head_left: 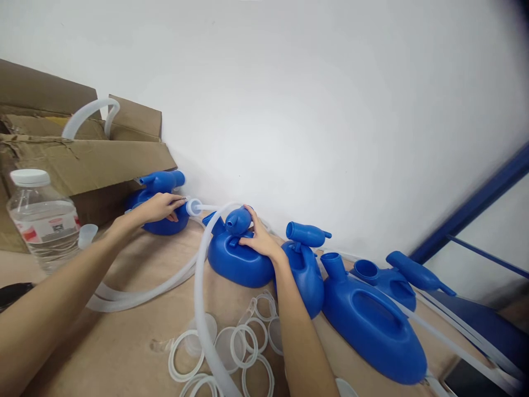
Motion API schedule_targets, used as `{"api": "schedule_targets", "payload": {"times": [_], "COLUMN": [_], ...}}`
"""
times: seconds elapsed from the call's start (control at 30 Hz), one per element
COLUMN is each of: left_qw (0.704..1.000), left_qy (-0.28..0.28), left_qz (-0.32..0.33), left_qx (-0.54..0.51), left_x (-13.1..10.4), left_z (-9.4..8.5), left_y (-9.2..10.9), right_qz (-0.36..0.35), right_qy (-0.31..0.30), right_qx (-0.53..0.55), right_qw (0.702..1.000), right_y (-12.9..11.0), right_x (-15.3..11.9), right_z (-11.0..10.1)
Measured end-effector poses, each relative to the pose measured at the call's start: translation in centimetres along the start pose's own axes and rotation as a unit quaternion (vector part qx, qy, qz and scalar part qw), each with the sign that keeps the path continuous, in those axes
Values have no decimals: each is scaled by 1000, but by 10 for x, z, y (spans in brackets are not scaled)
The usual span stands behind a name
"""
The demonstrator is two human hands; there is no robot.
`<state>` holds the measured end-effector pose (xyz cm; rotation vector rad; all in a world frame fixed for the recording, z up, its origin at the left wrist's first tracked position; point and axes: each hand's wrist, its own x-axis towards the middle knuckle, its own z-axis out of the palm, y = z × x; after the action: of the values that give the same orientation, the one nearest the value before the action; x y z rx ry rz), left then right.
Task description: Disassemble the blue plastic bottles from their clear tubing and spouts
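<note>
My left hand (163, 207) is at the blue container (165, 225) beside the cardboard box, its fingers bent close to a white ring-shaped cap (193, 207) on the container's mouth; whether it grips the cap is unclear. My right hand (260, 237) is wrapped round a small blue spouted piece (238, 220) that lies on top of the middle blue container (239, 262). A translucent hose (200, 281) arches over the table in front of that container. Near my right forearm lie several clear rings and discs (243, 346).
A cardboard box (95, 162) with a hose inside stands at the left, behind a water bottle (45, 226). Several blue containers (372, 325) stand at the right. A dark flat object (471, 380) lies at the lower right. A white wall rises behind.
</note>
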<state>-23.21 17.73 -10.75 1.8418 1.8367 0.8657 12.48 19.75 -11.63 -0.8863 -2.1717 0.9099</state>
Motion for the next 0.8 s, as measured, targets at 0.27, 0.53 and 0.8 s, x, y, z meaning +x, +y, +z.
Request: {"api": "schedule_targets", "payload": {"times": [0.27,0.53,0.8], "left_qw": [973,931,962], "left_qy": [100,217,211], "left_qz": [66,83,81], "left_qx": [195,282,154], "left_x": [6,7,3], "left_z": [17,38,27], "left_y": [-10,-7,-1], "right_qz": [-2,-1,0], "right_qy": [4,7,5], "right_qx": [-2,-11,-7], "right_qw": [1000,1000,1000], "right_y": [4,1,3], "right_x": [1,0,1], "right_z": [0,0,0]}}
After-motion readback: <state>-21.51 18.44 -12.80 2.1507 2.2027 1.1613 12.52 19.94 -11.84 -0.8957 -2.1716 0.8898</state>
